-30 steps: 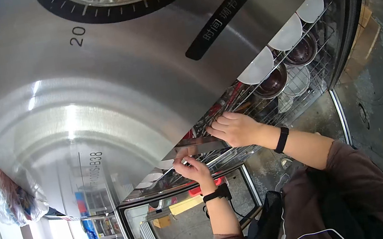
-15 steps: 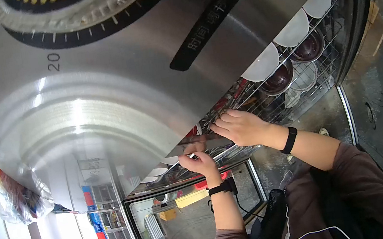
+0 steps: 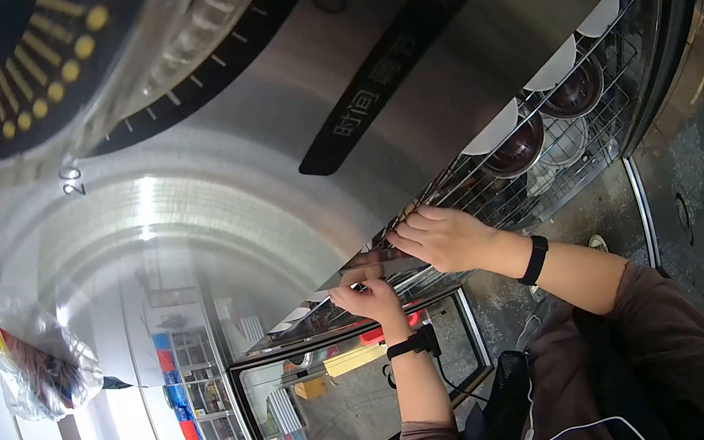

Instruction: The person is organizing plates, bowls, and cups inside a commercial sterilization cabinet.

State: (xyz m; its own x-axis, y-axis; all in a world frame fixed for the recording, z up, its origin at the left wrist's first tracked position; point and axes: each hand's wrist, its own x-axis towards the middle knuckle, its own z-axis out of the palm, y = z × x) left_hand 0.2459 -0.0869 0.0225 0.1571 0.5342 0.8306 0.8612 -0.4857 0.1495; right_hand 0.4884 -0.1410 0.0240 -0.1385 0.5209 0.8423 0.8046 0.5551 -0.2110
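1. The right hand (image 3: 445, 237) lies palm-down on the wire rack (image 3: 494, 188), its fingers spread flat over the front wires. It closes round nothing that can be seen; the fingertips reach under the edge of the steel cabinet front (image 3: 210, 196), so what they touch there cannot be told.
2. The left hand (image 3: 371, 298) sits just below and to the left of the right hand, at the rack's front edge. Its fingers are curled in a pinch at the wires, thumb towards forefinger; whether it has hold of a wire or some small thing is too small to tell.
3. Each wrist carries a black band, the left wristband (image 3: 411, 344) below the rack and the right wristband (image 3: 532, 260) off the rack's front edge.
4. Further back on the rack, dark bowls (image 3: 518, 151) stand on edge in a row, with white plates (image 3: 556, 64) upright just behind them.
5. Above the rack, the steel cabinet front fills the view, with a black label strip (image 3: 407, 45) and a numbered timer dial (image 3: 69, 62) well above the hands.
6. Below the rack hangs a glass door (image 3: 354, 404), open, with the left forearm across it.
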